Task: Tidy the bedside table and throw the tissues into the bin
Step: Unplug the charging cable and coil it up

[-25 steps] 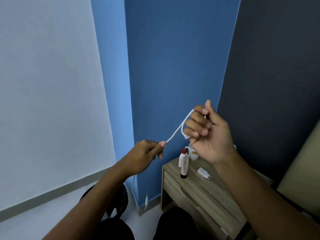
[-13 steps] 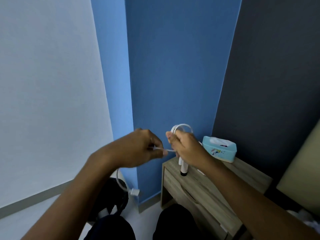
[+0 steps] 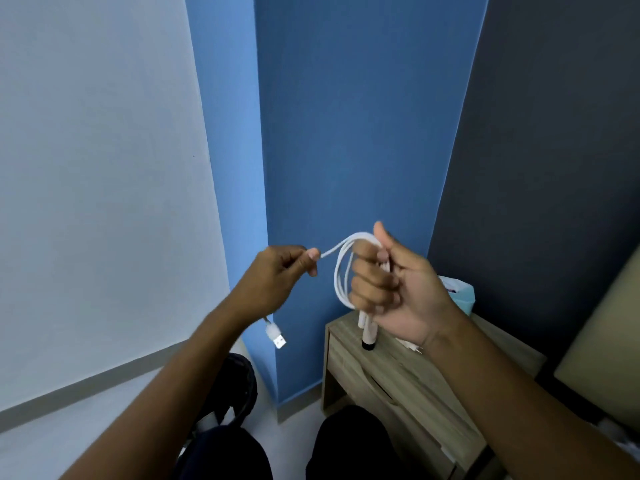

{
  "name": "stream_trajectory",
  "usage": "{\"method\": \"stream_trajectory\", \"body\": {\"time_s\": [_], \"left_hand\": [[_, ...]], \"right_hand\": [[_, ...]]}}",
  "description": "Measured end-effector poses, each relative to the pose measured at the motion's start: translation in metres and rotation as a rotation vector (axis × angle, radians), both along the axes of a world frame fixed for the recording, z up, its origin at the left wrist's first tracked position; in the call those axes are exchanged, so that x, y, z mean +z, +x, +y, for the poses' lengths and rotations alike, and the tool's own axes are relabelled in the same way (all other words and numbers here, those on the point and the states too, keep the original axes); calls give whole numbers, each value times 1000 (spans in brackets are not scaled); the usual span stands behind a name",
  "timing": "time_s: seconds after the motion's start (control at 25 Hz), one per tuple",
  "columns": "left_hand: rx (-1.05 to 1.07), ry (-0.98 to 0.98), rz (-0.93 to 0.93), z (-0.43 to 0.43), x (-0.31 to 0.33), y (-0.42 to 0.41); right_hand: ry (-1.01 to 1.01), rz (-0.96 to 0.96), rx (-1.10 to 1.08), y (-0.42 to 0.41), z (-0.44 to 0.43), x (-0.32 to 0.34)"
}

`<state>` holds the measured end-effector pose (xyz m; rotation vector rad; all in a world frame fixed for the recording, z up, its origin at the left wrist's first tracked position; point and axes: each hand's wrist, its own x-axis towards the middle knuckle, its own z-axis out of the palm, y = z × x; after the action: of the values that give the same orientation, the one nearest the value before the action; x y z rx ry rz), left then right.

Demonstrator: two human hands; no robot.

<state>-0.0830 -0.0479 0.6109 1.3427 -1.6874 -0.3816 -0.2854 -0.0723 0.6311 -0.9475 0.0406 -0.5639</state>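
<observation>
Both hands are raised at mid-frame in front of the blue wall (image 3: 346,133). The right hand (image 3: 398,289) is clenched round a coil of white USB cable (image 3: 341,271), with several loops passing under the curled fingers and the thumb upright above them. The inner part of the coil is covered by the fist. A short run of cable leads left from the top of the coil to the left hand (image 3: 277,278), which pinches it between thumb and forefinger. Below that hand the cable's free end hangs in the air, ending in a USB plug (image 3: 276,336); the stretch between the pinch and the plug is hidden behind the wrist.

The bedside worktop (image 3: 415,379), of pale wood grain, sits at lower right of the frame against the wall corner, and much of its surface is screened by the right forearm. A white tube with a dark cap (image 3: 367,334) stands upright near its left rear corner, its top concealed by the right hand. A pale blue tissue box (image 3: 460,292) shows only as a sliver behind the right hand, at the back of the worktop. A small white item (image 3: 408,344) beside the wrist is too obscured to identify.

A dark round object (image 3: 242,386) on the floor at lower centre, left of the worktop, is largely hidden by the left forearm, and its nature cannot be confirmed. White material (image 3: 623,441) is cut off at the lower right edge.
</observation>
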Motion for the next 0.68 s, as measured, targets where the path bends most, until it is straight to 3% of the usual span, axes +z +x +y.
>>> {"method": "stream_trajectory", "body": {"time_s": [0.12, 0.28, 0.36, 0.44, 0.52, 0.56, 0.68], "left_hand": [[-67, 96, -147, 0, -27, -11], [-237, 229, -474, 14, -31, -23], [-249, 240, -576, 23, -25, -27], [-189, 153, -675, 31, -12, -28], [-117, -17, -730, 36, 2, -23], [-102, -103, -724, 37, 9, -19], [-124, -236, -638, 34, 19, -7]], "right_hand": [[-3, -158, -298, 4, -2, 4], [-174, -97, -668, 13, -13, -3], [-499, 109, -815, 15, -22, -12], [-930, 554, -884, 13, -26, -23], [-1132, 872, -736, 11, -24, -34], [-1086, 928, -613, 11, -21, -37], [-605, 820, -300, 15, -11, -27]]}}
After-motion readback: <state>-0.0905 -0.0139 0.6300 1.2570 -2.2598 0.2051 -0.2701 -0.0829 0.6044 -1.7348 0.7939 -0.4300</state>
